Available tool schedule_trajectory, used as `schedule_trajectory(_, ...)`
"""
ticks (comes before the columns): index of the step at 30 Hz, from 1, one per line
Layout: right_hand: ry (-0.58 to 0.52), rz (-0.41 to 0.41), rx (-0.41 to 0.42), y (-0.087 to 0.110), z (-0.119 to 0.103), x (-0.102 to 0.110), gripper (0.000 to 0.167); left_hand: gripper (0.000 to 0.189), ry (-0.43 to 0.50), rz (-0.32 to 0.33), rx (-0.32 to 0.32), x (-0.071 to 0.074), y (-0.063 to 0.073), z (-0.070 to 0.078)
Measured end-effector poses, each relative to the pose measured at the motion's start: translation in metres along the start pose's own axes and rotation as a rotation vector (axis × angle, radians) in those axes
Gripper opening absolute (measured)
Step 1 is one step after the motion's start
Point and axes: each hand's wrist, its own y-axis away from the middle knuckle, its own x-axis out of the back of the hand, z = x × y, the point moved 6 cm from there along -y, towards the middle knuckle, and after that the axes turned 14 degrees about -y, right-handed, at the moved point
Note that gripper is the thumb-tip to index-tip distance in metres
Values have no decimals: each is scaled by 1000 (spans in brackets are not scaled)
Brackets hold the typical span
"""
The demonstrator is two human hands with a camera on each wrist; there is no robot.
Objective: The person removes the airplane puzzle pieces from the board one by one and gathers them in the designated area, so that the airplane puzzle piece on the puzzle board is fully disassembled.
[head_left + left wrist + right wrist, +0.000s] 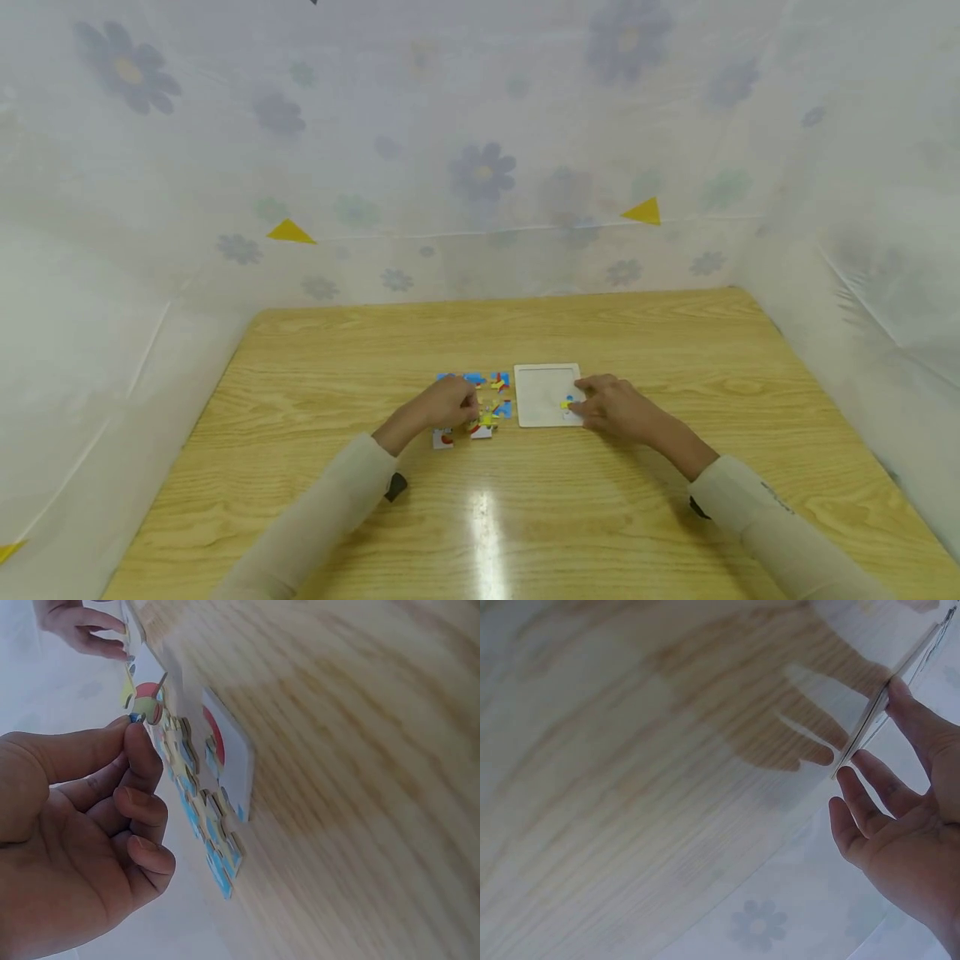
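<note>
My left hand (453, 402) is above a cluster of loose jigsaw pieces (501, 382). Between thumb and index finger it pinches a jigsaw piece (148, 694) with white, red and green parts; the other fingers curl loosely. My right hand (618, 408) rests at the right edge of a white puzzle tray (542, 395), its fingers spread and fairly straight, with thumb and fingertips touching the tray's border. Inside the tray, by the right thumb, lies one white, yellow and blue piece (567, 403). My left hand covers some of the loose pieces.
A white piece with a red patch (442, 439) lies at the near left of the cluster. Everything is on a wood-grain table (360, 342). Around its back and sides hangs a pale flowered curtain (480, 258) with yellow triangles (291, 232).
</note>
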Motion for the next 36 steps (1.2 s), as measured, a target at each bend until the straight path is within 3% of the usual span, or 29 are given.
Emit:
schedule_trajectory(7,6,1,6,0,2,0,31,19,51,-52,55,-8,1,-5)
schedule_trajectory(11,-5,-1,-5,0,2,-1,32,27,19,-47,36,-12,1,-5)
schedule_trajectory(22,11,2,11,0,-1,0,31,30,-74,-26,119,-16,5,-4)
schedule_trajectory(29,14,0,7,0,-1,1,32,50,-83,-15,115,-17,5,-3)
schedule_trajectory(36,6,20,12,-1,0,0,31,42,-67,-30,124,-16,6,-5)
